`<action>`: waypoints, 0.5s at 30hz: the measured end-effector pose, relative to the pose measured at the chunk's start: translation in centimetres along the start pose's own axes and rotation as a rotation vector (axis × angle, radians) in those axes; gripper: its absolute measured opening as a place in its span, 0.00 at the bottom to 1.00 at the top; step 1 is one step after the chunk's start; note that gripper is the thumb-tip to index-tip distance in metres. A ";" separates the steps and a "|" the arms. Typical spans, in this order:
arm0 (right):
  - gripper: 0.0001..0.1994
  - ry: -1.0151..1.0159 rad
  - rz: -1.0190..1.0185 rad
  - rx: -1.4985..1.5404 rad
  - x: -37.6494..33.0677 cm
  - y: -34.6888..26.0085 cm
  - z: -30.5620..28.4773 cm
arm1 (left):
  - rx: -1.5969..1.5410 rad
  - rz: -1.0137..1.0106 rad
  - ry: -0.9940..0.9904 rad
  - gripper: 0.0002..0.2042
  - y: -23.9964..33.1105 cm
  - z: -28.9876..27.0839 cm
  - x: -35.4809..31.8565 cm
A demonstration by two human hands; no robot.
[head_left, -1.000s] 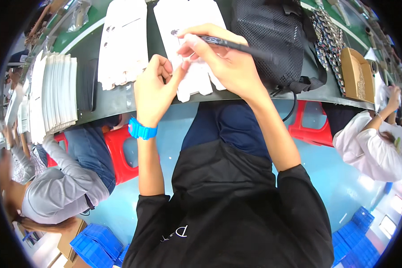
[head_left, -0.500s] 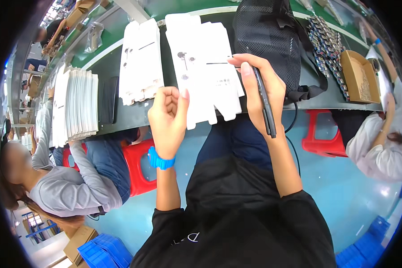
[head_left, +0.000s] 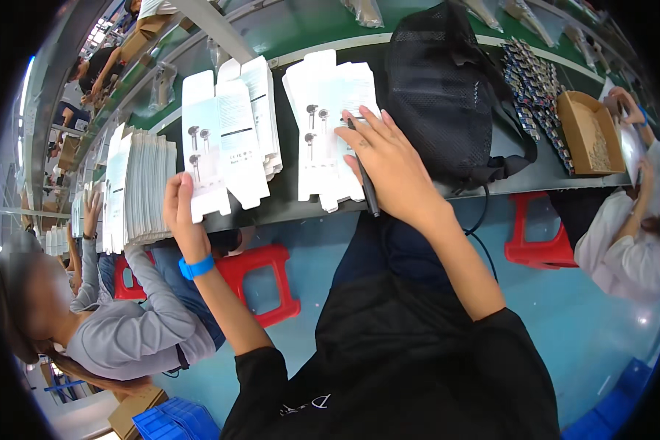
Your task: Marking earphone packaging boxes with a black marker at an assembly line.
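My left hand (head_left: 184,216) pinches the lower left edge of a flat white printed carton (head_left: 202,125), which lies over the left pile. It overlaps another flat carton (head_left: 235,121) in that pile, and both show dark earphone pictures. A black pen (head_left: 370,196) is tucked in my right hand (head_left: 392,165), between the thumb and fingers. The fingers of that hand reach over the right pile of flat cartons (head_left: 315,88) and rest on its right side. A blue wristband (head_left: 196,267) circles my left wrist.
A black mesh backpack (head_left: 436,95) stands right of the piles. Beyond it are metallic parts (head_left: 528,88) and a cardboard box (head_left: 588,136). A large row of flat cartons (head_left: 150,187) stands on the left. People sit on both sides, near red stools (head_left: 268,282).
My left hand has moved left and now holds a carton over the left pile. My right hand has turned palm down and come down onto the right pile, pen still in it.
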State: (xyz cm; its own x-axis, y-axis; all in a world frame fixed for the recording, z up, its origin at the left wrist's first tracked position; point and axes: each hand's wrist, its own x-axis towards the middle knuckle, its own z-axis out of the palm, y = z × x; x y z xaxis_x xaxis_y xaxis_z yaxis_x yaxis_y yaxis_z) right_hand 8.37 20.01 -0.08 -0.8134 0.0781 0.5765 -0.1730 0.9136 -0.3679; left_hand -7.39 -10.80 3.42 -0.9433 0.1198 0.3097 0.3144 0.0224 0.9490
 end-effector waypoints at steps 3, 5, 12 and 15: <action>0.20 -0.051 -0.036 -0.037 0.2 1.1 -0.4 | 0.063 -0.050 -0.041 0.09 -0.9 0.2 2.2; 0.21 -0.076 -0.040 -0.025 0.2 1.4 -0.4 | 0.154 -0.017 -0.050 0.09 -1.1 0.9 3.3; 0.20 -0.022 0.041 0.108 0.3 0.9 0.1 | 0.578 0.117 -0.247 0.13 -2.3 1.7 6.6; 0.21 -0.007 0.049 0.138 0.3 0.9 0.2 | 0.670 0.163 -0.257 0.14 -2.6 2.4 7.1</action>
State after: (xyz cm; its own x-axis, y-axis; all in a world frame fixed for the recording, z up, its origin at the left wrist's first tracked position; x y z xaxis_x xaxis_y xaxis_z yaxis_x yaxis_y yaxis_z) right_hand 7.87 20.80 -0.42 -0.8266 0.1179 0.5503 -0.2071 0.8454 -0.4923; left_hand -14.60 -7.58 3.04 -0.8500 0.4006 0.3421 0.5240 0.5762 0.6273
